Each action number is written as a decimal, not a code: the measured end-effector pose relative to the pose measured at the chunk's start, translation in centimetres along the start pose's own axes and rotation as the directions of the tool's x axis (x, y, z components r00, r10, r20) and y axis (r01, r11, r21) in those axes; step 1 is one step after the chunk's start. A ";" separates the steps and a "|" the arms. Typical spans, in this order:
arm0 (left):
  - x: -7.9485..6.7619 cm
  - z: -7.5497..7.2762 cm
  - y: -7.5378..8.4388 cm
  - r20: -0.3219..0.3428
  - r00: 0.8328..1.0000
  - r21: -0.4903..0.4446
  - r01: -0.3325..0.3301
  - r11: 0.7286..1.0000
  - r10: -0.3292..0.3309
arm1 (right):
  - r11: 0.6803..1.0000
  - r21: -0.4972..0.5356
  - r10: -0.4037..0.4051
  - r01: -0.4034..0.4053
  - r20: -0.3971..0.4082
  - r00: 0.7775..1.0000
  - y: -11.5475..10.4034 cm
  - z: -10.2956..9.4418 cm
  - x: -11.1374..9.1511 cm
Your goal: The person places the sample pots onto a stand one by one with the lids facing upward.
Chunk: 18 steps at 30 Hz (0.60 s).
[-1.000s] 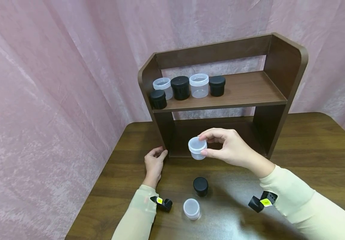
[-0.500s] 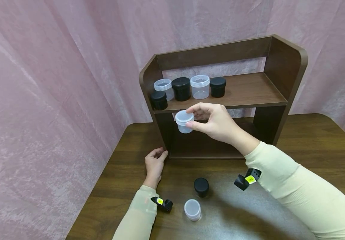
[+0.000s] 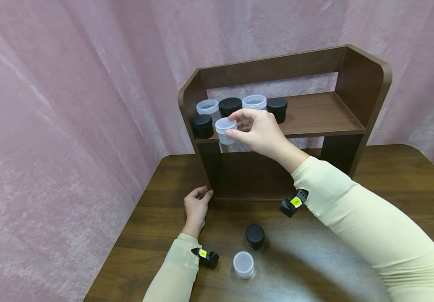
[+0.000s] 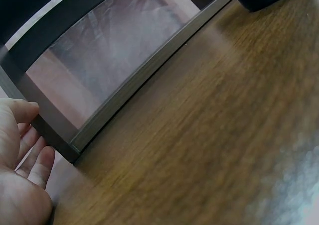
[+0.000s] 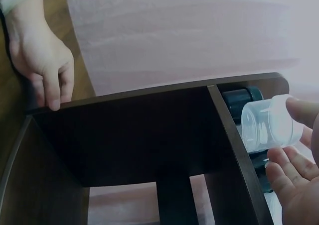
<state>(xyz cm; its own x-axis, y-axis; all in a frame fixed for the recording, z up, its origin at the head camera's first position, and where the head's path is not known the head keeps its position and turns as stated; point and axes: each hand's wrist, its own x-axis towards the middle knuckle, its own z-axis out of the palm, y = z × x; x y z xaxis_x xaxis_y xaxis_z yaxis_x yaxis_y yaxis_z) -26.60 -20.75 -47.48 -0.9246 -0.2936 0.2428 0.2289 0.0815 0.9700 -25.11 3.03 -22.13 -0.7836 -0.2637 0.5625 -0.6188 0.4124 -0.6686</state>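
My right hand (image 3: 260, 131) pinches a small clear jar with a whitish lid (image 3: 226, 131) between thumb and fingers. It holds the jar at the front edge of the upper shelf, beside a small black jar (image 3: 203, 126). Whether the jar touches the board cannot be told. In the right wrist view the clear jar (image 5: 269, 123) lies across the fingers. Low on the left, my left hand (image 3: 196, 207) grips the bottom front corner of the brown wooden shelf unit (image 3: 366, 90), its thumb at the front edge in the left wrist view.
Behind the held jar stand a clear jar (image 3: 207, 107), a large black jar (image 3: 230, 106), another clear jar (image 3: 254, 102) and a black jar (image 3: 277, 109). On the table (image 3: 156, 235) are a black-lidded jar (image 3: 255, 235) and a white-lidded jar (image 3: 244, 264). A pink curtain (image 3: 69, 105) hangs behind.
My right hand has carried the clear jar up and left, from in front of the lower compartment to the upper shelf's edge. The left hand has stayed at the corner.
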 end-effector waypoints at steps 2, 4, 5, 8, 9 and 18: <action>0.0 0.1 0.0 0.001 1.000 -0.003 0.003 1.000 -0.003 | 1.000 -0.005 0.018 -0.018 -0.003 1.000 0.0 0.0 0.3; 0.0 0.2 0.0 -0.002 1.000 -0.004 0.004 1.000 -0.004 | 0.999 -0.010 0.036 -0.036 -0.005 0.999 0.0 0.1 0.5; 0.0 0.2 0.0 -0.005 1.000 -0.004 0.004 1.000 -0.004 | 0.999 -0.015 0.043 -0.043 -0.006 0.999 0.0 0.1 0.6; 0.0 0.4 0.0 -0.010 1.000 -0.005 -0.003 1.000 0.003 | 0.998 -0.029 0.060 -0.060 -0.018 0.998 0.1 0.2 0.8; 0.0 0.4 0.0 -0.010 1.000 -0.005 -0.004 1.000 0.004 | 0.998 -0.031 0.060 -0.061 -0.027 0.998 0.2 0.2 0.9; 0.0 0.7 -0.2 -0.006 1.000 -0.003 0.001 1.000 -0.001 | 0.998 -0.013 0.056 -0.058 -0.121 0.991 0.7 1.0 1.0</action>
<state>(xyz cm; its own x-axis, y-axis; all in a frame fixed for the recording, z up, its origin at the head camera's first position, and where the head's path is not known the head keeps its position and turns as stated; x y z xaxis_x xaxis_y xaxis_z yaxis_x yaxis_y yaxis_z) -26.83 -20.05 -47.66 -0.9229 -0.2997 0.2416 0.2286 0.0783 0.9704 -26.40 2.20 -22.51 -0.8046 -0.1322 0.5789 -0.5713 0.4384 -0.6939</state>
